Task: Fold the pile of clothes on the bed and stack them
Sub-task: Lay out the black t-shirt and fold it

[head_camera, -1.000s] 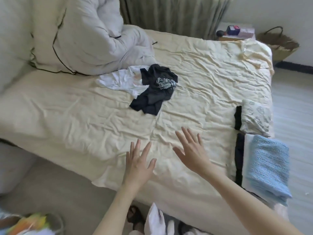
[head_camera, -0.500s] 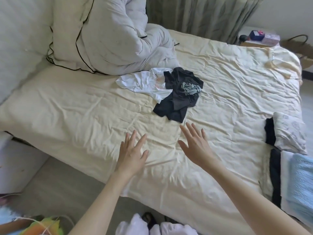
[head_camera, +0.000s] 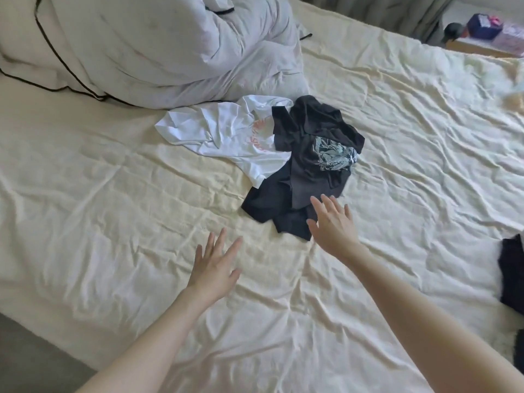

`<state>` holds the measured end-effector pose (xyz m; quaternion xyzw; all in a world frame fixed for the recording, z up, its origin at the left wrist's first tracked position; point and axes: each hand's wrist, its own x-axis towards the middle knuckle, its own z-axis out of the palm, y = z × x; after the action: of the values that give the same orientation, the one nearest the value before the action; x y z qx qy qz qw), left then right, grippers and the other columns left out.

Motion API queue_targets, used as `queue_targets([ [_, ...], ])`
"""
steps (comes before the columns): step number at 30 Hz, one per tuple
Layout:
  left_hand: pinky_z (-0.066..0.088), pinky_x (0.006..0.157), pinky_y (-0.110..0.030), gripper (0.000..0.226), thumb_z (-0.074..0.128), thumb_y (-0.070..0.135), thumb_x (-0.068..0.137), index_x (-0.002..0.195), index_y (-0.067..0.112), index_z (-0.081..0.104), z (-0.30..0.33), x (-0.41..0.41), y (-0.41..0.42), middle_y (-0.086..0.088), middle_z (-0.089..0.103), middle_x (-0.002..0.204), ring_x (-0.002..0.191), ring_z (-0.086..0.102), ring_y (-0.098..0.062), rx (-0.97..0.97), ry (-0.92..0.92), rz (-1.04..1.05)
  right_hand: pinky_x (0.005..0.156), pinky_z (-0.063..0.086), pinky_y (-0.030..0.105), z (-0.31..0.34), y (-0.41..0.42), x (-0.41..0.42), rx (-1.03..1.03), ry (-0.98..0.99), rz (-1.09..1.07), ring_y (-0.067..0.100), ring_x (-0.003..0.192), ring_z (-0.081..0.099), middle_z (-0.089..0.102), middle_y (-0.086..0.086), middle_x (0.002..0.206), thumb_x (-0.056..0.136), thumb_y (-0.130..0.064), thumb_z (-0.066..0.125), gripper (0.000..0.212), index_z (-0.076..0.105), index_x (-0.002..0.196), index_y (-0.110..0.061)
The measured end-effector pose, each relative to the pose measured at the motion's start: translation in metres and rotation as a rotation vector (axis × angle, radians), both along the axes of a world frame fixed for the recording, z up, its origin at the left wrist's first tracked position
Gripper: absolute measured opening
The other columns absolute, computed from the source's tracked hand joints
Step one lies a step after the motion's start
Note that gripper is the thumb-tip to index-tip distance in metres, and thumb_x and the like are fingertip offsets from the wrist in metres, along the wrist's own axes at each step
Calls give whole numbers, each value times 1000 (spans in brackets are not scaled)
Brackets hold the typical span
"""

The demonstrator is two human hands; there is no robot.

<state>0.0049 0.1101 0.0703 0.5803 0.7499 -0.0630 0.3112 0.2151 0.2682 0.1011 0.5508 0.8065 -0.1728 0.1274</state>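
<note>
A crumpled black T-shirt (head_camera: pixel 307 168) with a pale print lies in the middle of the cream bed sheet (head_camera: pixel 113 211). It partly covers a crumpled white T-shirt (head_camera: pixel 224 137) with a pink print on its left. My right hand (head_camera: pixel 333 226) is stretched out with spread fingers over the near edge of the black shirt, gripping nothing. My left hand (head_camera: pixel 215 265) hovers with straight fingers above bare sheet, left of and nearer than the pile. A dark folded garment (head_camera: pixel 513 273) shows at the right edge.
A bunched white duvet with black piping (head_camera: pixel 158 43) fills the back left of the bed. A bedside table with small boxes (head_camera: pixel 487 32) stands at the back right, by a curtain. Floor (head_camera: pixel 25 355) shows at the lower left.
The view and both hands have moved forward toward the pile. My right hand now reaches the black shirt's near edge. The folded stack on the right has slid mostly out of view.
</note>
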Motion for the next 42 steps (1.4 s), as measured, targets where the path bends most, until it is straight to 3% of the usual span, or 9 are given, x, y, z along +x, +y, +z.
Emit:
queue_targets([
  [12, 11, 114, -49, 101, 62, 56, 80, 148, 38, -11, -139, -28, 89, 2, -31, 153, 143, -22, -24, -201, 71, -93, 117, 7, 51, -117, 173, -21, 228, -123, -23, 28, 146, 0, 7, 9, 159, 95, -37, 50, 74, 7, 152, -16],
  [15, 18, 111, -47, 104, 63, 57, 78, 147, 37, -12, -149, -30, 94, 0, -30, 153, 143, -19, -25, -212, 125, -128, 114, 13, 49, -140, 191, -19, 247, -165, -13, 30, 144, 13, 22, 13, 154, 96, -26, 50, 58, 24, 147, -14],
  [18, 18, 111, -47, 105, 63, 57, 78, 147, 37, -14, -148, -29, 99, 0, -30, 153, 143, -19, -26, -242, 125, -129, 94, 33, 39, -152, 193, -19, 373, 72, -139, 33, 111, 48, 59, 16, 112, 94, -4, 41, 18, 55, 103, -3],
  [23, 12, 113, -50, 101, 63, 48, 82, 147, 36, -14, -131, -34, 114, 1, -33, 152, 143, -22, -25, -393, 39, -123, 66, 27, 32, -138, 144, -13, 219, 477, -452, 35, 83, 51, 57, 14, 79, 98, -13, 43, 19, 57, 91, -2],
  [26, 13, 115, -35, 87, 59, 37, 90, 151, 24, -1, -109, -37, 128, -7, -15, 157, 146, -6, -27, -416, -126, -13, 59, 30, 28, -117, 90, -3, 102, 607, -455, 26, 73, 49, 56, 8, 73, 96, -14, 48, 19, 56, 81, -7],
  [28, 26, 106, -22, 62, 54, 26, 94, 148, 13, 25, -90, -30, 127, -10, 20, 156, 141, 24, -24, -298, -292, 284, 57, 31, 21, -101, 55, 4, 54, 641, -420, 26, 71, 49, 59, 10, 74, 94, -12, 52, 17, 62, 82, -6],
  [35, 51, 79, -32, 27, 57, 37, 91, 108, 16, 60, -3, 59, 83, -6, 67, 109, 95, 64, -19, -182, -1034, 925, 52, 29, 21, -29, -63, 20, -208, 680, -219, 18, 56, 45, 55, -5, 58, 89, -17, 64, 11, 73, 89, -13],
  [39, 54, 68, -28, 14, 58, -6, 86, 90, 7, 59, 36, 84, 45, -14, 63, 95, 78, 62, -20, 9, -885, 940, 63, 37, 32, 8, -117, 34, -359, 640, -170, 15, 65, 52, 67, 8, 75, 91, -23, 61, 16, 73, 93, -12],
  [42, 48, 75, -28, 11, 63, -5, 83, 91, 1, 62, 69, 76, 2, -13, 63, 88, 81, 55, -20, 138, -683, 668, 67, 43, 16, 33, -140, 42, -530, 793, -339, -4, 71, 59, 69, -8, 82, 92, -25, 60, 19, 73, 97, -13],
])
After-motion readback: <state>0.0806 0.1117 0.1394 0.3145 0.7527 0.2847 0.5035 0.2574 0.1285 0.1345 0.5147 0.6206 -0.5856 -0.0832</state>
